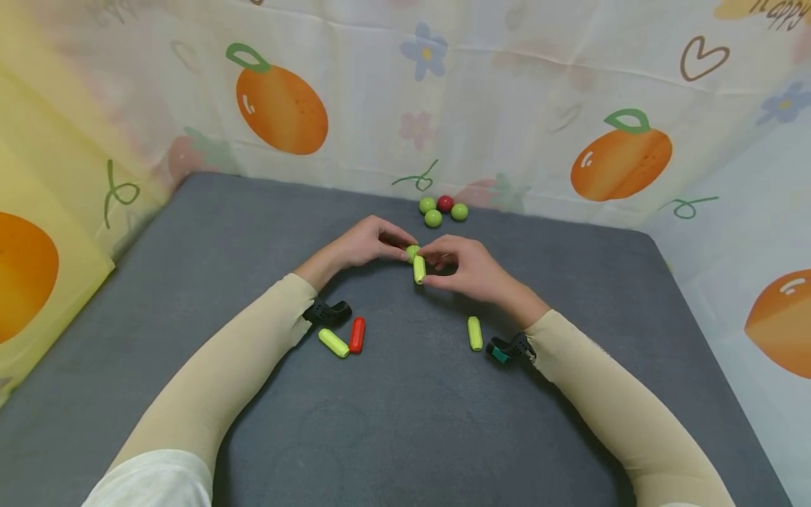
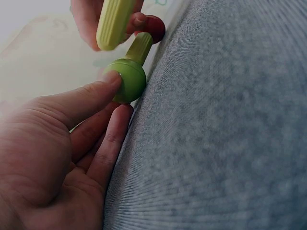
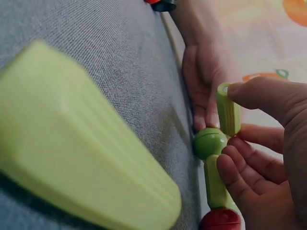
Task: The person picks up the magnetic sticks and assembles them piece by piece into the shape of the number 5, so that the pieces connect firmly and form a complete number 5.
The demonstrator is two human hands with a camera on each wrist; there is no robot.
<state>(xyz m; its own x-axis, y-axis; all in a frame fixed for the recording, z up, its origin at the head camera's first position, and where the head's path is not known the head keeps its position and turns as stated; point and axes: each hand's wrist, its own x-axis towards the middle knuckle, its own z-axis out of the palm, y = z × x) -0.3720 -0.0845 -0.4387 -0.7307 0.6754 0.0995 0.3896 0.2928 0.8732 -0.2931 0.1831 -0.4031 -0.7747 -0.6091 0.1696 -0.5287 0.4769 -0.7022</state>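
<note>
My left hand [image 1: 370, 243] pinches a green ball [image 2: 130, 82] between its thumb and fingers, low over the table. My right hand [image 1: 469, 267] holds a ribbed light-green rod [image 3: 229, 109] by thumb and fingertips. In the head view this rod stands close in front of the ball. The right wrist view shows a hole in the rod's end. A second light-green rod [image 3: 216, 179] lies in line with the ball, and a red ball [image 3: 220, 220] is at its far end. Whether these pieces are joined I cannot tell; the right hand covers them in the head view.
Several green balls [image 1: 433, 218] and a red ball [image 1: 445, 204] cluster at the table's back edge. Nearer lie a light-green rod [image 1: 334, 343] and a red rod [image 1: 357, 335] by the left wrist, and another light-green rod [image 1: 475, 334] beside the right wrist. A printed curtain hangs behind.
</note>
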